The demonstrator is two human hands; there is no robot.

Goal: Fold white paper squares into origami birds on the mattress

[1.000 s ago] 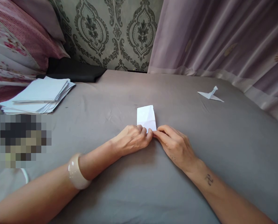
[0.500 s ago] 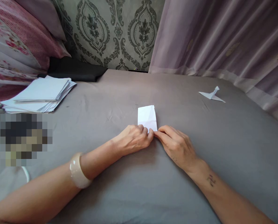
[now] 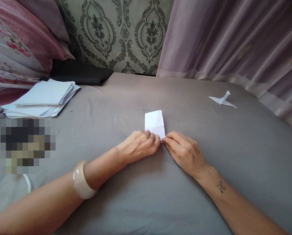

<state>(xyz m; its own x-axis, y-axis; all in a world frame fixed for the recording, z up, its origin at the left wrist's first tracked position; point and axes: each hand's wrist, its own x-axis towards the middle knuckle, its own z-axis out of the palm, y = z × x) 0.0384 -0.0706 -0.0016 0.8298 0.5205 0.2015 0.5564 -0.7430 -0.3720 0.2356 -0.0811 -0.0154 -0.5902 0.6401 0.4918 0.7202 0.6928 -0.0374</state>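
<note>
A small folded white paper [image 3: 155, 122] lies on the grey bedsheet [image 3: 141, 195] in the middle of the view. My left hand [image 3: 139, 146] has its fingers curled and pinches the paper's near edge from the left. My right hand [image 3: 184, 151] meets it fingertip to fingertip and pinches the same near edge from the right. A pale bangle [image 3: 81, 180] sits on my left wrist. The paper's near corner is hidden under the fingers.
A stack of white sheets [image 3: 41, 98] lies at the far left beside pink floral pillows [image 3: 18, 42]. A finished folded paper bird [image 3: 222, 99] rests at the far right near the mauve curtain [image 3: 234, 42]. A black cloth [image 3: 79, 72] lies against the patterned wall.
Almost nothing moved. Both hands stay pinched on the paper's near edge, and the fingertips have only shifted slightly.
</note>
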